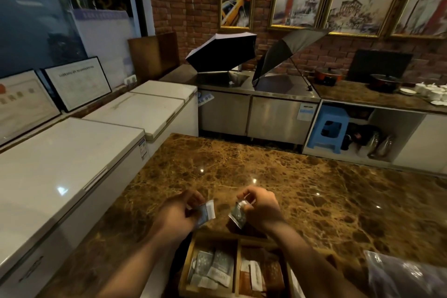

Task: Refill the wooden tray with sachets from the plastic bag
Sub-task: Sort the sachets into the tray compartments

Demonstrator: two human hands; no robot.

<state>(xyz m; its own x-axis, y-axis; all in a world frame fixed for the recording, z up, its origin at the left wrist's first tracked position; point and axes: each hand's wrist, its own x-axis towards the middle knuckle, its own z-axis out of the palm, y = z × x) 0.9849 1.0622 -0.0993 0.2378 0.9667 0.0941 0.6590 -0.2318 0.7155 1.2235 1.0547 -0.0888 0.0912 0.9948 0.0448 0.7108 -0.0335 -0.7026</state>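
Note:
The wooden tray (pixel 238 266) sits on the brown marble counter (pixel 314 196) at the bottom centre, split into compartments. Its left compartment holds several grey-blue sachets (pixel 215 268); the right one holds brown and white sachets (pixel 261 273). Above the tray's far edge, my left hand (pixel 176 213) pinches a grey-blue sachet with a white end (pixel 207 211). My right hand (pixel 260 208) pinches another grey sachet (pixel 238 213) by its top, so it hangs down. The clear plastic bag (pixel 406 276) lies at the bottom right, beside my right forearm.
White chest freezers (pixel 72 164) run along the left of the counter. Beyond the counter stand steel cabinets with two open umbrellas (pixel 222 53) on top. A blue stool (pixel 331 128) sits under the right-hand shelf, with pots and white cups above.

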